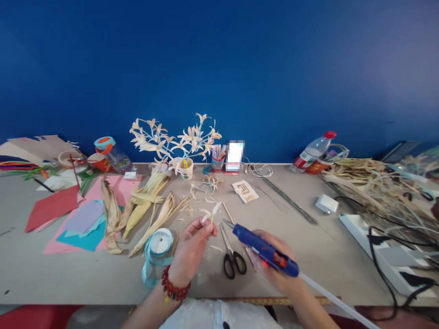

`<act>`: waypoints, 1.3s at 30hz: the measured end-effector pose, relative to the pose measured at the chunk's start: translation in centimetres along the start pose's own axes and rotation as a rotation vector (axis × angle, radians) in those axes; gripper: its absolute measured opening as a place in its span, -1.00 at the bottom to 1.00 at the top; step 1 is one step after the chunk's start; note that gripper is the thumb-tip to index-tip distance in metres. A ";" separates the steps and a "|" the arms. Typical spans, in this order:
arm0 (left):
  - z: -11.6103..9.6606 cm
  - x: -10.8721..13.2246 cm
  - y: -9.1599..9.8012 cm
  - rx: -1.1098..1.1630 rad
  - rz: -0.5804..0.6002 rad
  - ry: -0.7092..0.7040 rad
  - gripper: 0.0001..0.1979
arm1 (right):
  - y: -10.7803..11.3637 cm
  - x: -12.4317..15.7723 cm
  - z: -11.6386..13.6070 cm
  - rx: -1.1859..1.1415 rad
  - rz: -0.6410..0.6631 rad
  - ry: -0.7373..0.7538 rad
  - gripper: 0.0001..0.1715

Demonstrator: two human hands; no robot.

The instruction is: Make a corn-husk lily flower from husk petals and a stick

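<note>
My left hand (196, 242) pinches the base of a small pale husk flower (211, 214), whose petals point up and outward. In my right hand (277, 269) is a blue glue gun (262, 246) with a glue stick trailing from its rear; its metal nozzle points left, towards the flower, and a gap lies between them. Black-handled scissors (234, 262) lie on the table between my hands. Left of my left hand is a roll of light blue ribbon (161, 242). Loose petals and husk scraps are scattered behind the flower.
Husk flowers stand in a paper cup (185, 169) at the back. Corn husks (164, 214) and coloured paper (80, 219) lie left. Thin wires (291, 201), a bottle (313, 151), dried husks and a white power strip (373, 251) with black cables are right.
</note>
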State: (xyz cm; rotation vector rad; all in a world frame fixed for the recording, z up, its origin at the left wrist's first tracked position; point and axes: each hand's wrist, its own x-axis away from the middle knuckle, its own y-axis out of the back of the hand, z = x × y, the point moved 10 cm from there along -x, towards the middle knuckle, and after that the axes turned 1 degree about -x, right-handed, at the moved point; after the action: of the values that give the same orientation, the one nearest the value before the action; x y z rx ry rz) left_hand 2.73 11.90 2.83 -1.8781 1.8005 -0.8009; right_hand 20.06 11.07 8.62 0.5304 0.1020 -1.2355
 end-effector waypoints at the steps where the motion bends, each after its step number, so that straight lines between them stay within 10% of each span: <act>1: 0.0 0.1 -0.3 0.006 0.012 0.005 -0.91 | -0.3 -0.1 0.7 0.028 0.003 0.040 -0.88; 39: 0.1 0.6 -1.2 0.078 0.059 0.053 -0.94 | -1.6 -0.2 1.1 0.246 0.007 0.157 -0.90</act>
State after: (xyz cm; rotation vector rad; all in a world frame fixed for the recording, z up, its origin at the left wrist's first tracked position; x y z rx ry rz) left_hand 3.73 11.40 3.61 -1.7622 1.8201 -0.8943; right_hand 18.33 10.42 9.12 0.8409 0.0810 -1.2058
